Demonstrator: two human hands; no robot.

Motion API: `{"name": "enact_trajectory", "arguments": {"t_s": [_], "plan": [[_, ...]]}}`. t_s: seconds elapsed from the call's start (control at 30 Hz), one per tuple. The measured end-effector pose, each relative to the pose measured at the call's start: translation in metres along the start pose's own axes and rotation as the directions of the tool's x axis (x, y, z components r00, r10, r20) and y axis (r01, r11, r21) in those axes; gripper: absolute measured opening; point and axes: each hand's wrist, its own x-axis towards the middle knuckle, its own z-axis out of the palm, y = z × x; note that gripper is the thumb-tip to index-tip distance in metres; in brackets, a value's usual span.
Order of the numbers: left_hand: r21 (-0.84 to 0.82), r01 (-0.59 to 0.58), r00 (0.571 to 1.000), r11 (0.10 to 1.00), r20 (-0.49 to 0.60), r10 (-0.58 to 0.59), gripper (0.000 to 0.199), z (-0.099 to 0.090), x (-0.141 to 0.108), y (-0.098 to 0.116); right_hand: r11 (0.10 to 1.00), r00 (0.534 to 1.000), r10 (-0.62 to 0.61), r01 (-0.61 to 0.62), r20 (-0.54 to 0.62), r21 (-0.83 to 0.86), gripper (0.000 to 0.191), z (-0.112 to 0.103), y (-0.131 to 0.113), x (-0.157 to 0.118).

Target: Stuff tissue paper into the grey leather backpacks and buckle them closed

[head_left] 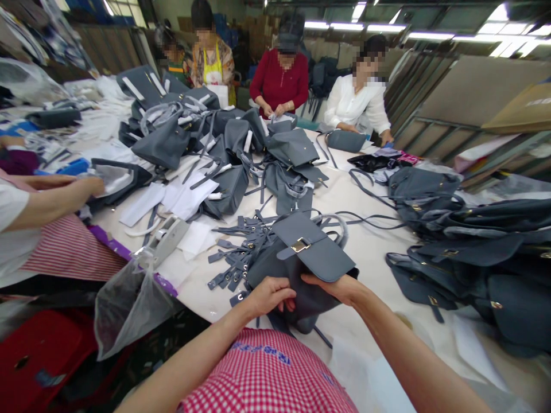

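Observation:
A dark grey bag (318, 246) with a flap and a gold buckle lies at the table's near edge, in front of my body. At its lower front, my left hand (272, 297) has its fingers curled against the bag's material. My right hand (338, 287) holds the bag from the right, thumb and fingers partly under the flap, with some fingertips hidden. Beside the bag on the left are several grey straps (235, 252) with metal eyelets. A clear plastic-wrapped handle loops up behind the flap.
Grey bags are heaped at the table's centre (224, 137) and stacked on the right (486, 246). A tape dispenser (170, 238), papers (189, 195) and a plastic bag (129, 304) lie or hang left. Several people work around the table (365, 223); a co-worker's arm (60, 198) reaches in left.

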Motion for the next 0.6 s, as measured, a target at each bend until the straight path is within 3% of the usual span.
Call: {"name": "enact_trajectory", "arguments": {"t_s": [0.13, 0.27, 0.4, 0.6], "plan": [[-0.009, -0.004, 1.0, 1.0, -0.027, 0.004, 0.024, -0.001, -0.002, 0.001, 0.999, 0.999, 0.032, -0.033, 0.013, 0.027, 0.027, -0.001, 0.0, 0.001], [-0.024, 0.034, 0.991, 0.999, -0.127, -0.036, 0.008, 0.002, -0.008, 0.005, 0.997, 0.998, 0.062, -0.063, 0.029, 0.053, 0.032, 0.002, 0.001, 0.001], [0.0, 0.136, 0.971, 0.991, -0.198, -0.133, 0.013, 0.006, -0.015, 0.012, 0.996, 0.998, 0.054, -0.057, 0.034, 0.064, 0.034, 0.006, 0.004, 0.001], [0.024, 0.233, 0.951, 0.972, -0.212, -0.223, 0.015, 0.014, -0.014, 0.014, 0.999, 0.999, -0.001, -0.001, 0.037, 0.038, 0.031, 0.007, 0.007, 0.001]]}}
